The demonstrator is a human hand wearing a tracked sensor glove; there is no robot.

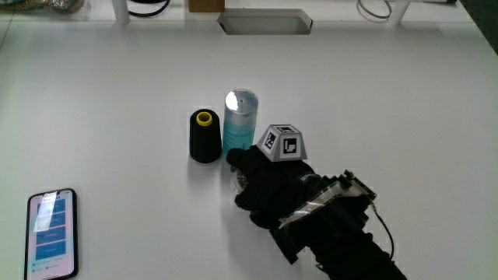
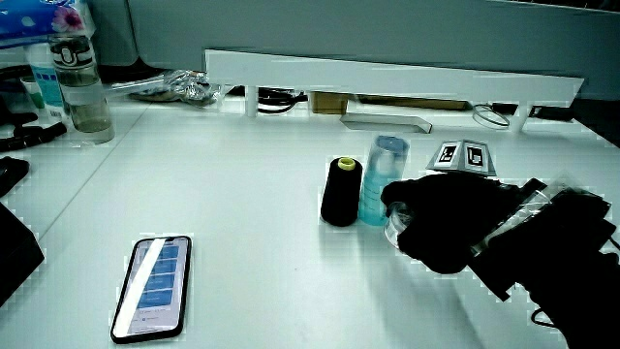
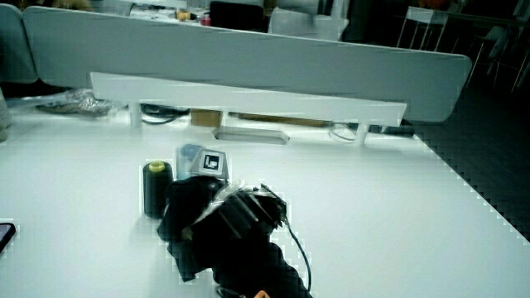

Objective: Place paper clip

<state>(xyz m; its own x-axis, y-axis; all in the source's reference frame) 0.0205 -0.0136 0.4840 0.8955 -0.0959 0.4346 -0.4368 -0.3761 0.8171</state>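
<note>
Black-gloved, the hand rests curled low on the bench; whether it pinches the paper clip, which is hidden, I cannot tell. Just beside its fingertips stand a blue bottle and black spool; a careless release could topple them.

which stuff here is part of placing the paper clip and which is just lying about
Part of the job:
- the hand, low on the table beside the blue bottle; no paper clip shows

Lying about:
- blue bottle
- black thread spool, next to the bottle
- phone, at the table's edge
- clear water bottle
</note>
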